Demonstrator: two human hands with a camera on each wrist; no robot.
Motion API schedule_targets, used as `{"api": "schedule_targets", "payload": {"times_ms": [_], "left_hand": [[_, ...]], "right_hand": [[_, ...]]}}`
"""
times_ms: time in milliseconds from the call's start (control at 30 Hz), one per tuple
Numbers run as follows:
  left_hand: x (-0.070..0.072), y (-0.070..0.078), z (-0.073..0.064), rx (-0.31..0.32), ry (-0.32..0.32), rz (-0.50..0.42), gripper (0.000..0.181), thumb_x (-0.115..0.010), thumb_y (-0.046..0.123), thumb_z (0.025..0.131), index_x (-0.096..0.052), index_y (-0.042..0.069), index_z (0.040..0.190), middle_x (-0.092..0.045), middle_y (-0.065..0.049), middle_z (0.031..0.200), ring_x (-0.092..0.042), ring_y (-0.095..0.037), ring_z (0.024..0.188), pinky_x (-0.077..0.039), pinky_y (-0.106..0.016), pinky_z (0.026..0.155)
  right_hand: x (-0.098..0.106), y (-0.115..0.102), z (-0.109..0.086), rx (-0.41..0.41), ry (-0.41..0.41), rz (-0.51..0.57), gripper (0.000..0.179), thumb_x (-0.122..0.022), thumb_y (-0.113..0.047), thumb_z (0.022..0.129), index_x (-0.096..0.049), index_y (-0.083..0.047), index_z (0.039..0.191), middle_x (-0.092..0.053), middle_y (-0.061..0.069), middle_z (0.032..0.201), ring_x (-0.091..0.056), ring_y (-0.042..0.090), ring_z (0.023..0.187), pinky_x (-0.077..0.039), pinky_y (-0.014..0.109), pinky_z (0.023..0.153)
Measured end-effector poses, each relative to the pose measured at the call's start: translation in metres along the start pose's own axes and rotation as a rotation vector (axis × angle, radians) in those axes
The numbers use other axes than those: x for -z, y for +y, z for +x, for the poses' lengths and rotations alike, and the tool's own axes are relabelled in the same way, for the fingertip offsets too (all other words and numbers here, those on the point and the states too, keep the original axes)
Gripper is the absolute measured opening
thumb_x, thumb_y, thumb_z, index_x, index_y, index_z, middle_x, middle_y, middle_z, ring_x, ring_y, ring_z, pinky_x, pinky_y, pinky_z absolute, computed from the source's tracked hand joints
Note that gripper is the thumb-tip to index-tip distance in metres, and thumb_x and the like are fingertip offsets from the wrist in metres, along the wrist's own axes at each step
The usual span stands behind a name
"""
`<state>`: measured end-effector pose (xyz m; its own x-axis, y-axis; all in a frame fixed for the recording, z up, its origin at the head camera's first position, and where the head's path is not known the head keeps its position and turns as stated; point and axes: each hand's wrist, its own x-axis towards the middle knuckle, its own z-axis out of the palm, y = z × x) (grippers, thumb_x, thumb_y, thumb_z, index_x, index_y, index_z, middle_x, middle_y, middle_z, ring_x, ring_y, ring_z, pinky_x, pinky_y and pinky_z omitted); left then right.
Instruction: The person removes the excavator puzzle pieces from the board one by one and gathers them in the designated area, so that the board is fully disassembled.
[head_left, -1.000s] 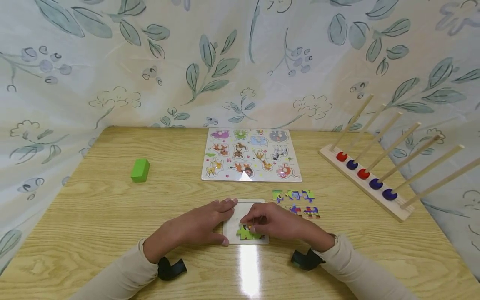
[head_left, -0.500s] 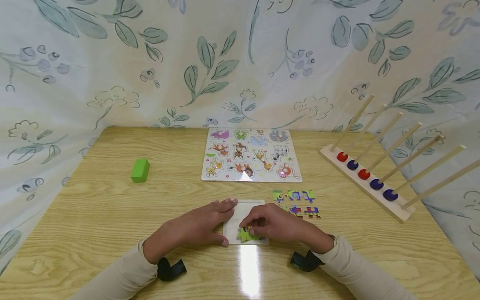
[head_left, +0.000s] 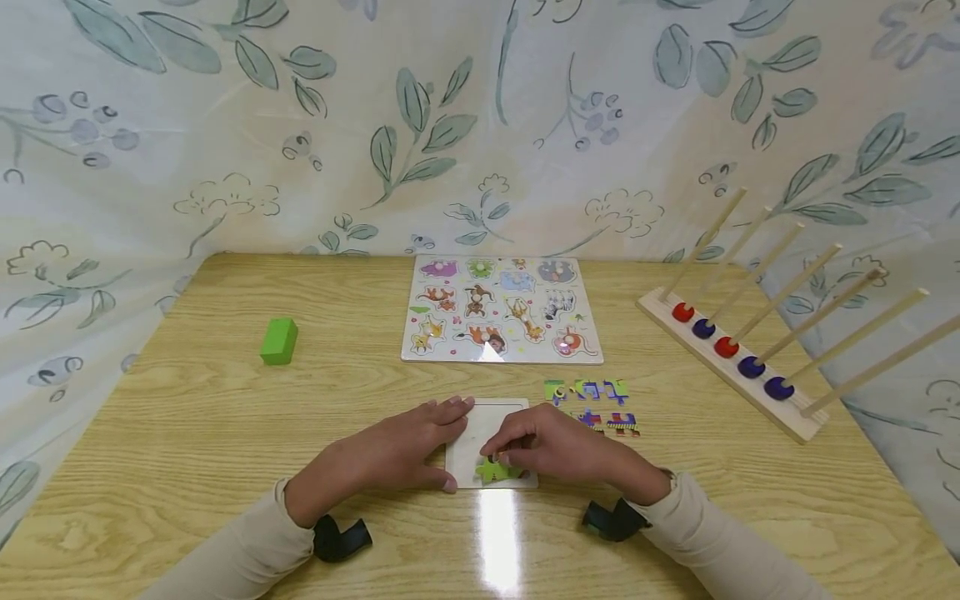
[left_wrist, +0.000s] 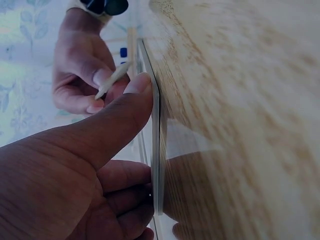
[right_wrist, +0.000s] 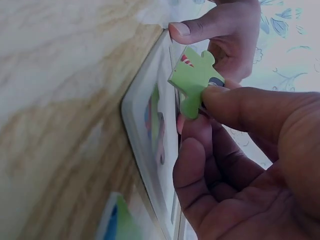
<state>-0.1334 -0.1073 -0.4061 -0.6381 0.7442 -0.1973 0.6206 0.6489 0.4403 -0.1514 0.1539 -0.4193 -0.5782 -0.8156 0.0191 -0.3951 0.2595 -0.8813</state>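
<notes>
A shallow wooden puzzle tray [head_left: 467, 437] lies on the table before me. My left hand [head_left: 408, 442] rests along its left side, thumb at the near corner and fingers at the far one. Between thumb and fingers my right hand [head_left: 543, 442] pinches a green jigsaw piece [right_wrist: 192, 75] with a small red-and-white striped mark. That piece is tilted, held over the near part of the tray. In the right wrist view, another jigsaw piece [right_wrist: 155, 117] lies inside the tray near its edge. Several loose jigsaw pieces [head_left: 588, 390] lie just beyond the right hand, partly hidden by it.
Behind the tray lies an animal peg puzzle board [head_left: 502, 321]. A green block [head_left: 279, 341] stands at the left. On the right is a wooden rack [head_left: 795, 421] of upright pegs with red and blue beads. A floral cloth [head_left: 480, 125] hangs behind the table.
The right hand has tilted the green jigsaw piece over the tray, so less of its printed face shows. My left hand stays where it was at the tray's left side.
</notes>
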Motion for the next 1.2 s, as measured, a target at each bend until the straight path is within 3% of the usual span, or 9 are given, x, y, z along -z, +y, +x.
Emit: {"api": "schedule_targets", "payload": {"times_ms": [400, 667, 1033, 1200], "left_hand": [[0.001, 0.000, -0.001, 0.005, -0.004, 0.004, 0.082, -0.071, 0.040, 0.088, -0.035, -0.001, 0.149, -0.020, -0.008, 0.160, -0.017, -0.027, 0.145, -0.025, -0.043, 0.114], [0.002, 0.000, -0.001, 0.004, 0.000, 0.008, 0.082, -0.071, 0.040, 0.088, -0.036, 0.000, 0.149, -0.020, -0.008, 0.160, -0.018, -0.027, 0.145, -0.026, -0.043, 0.113], [0.002, 0.002, -0.001, 0.009, -0.009, 0.000, 0.082, -0.072, 0.040, 0.087, -0.035, 0.000, 0.149, -0.020, -0.008, 0.160, -0.018, -0.028, 0.145, -0.025, -0.043, 0.114], [0.001, 0.002, -0.001, 0.011, -0.005, -0.002, 0.082, -0.072, 0.040, 0.087, -0.035, 0.000, 0.149, -0.020, -0.008, 0.160, -0.017, -0.027, 0.145, -0.025, -0.043, 0.114]], "right_hand": [[0.009, 0.000, -0.006, -0.035, -0.009, -0.029, 0.020, -0.063, -0.003, 0.094, -0.074, -0.009, 0.110, -0.069, -0.006, 0.094, -0.055, 0.007, 0.072, -0.047, 0.022, 0.059], [0.016, -0.002, -0.013, -0.058, 0.010, -0.014, 0.021, -0.062, -0.004, 0.095, -0.073, -0.006, 0.112, -0.068, -0.003, 0.097, -0.056, 0.010, 0.076, -0.051, 0.025, 0.065], [0.028, 0.003, -0.029, -0.027, 0.078, -0.106, 0.018, -0.064, -0.001, 0.093, -0.075, -0.005, 0.107, -0.069, -0.001, 0.094, -0.051, 0.007, 0.071, -0.049, 0.025, 0.060], [0.034, 0.003, -0.037, -0.086, 0.095, -0.120, 0.018, -0.065, -0.003, 0.092, -0.075, -0.008, 0.107, -0.069, -0.005, 0.094, -0.054, 0.008, 0.076, -0.052, 0.026, 0.064]]}}
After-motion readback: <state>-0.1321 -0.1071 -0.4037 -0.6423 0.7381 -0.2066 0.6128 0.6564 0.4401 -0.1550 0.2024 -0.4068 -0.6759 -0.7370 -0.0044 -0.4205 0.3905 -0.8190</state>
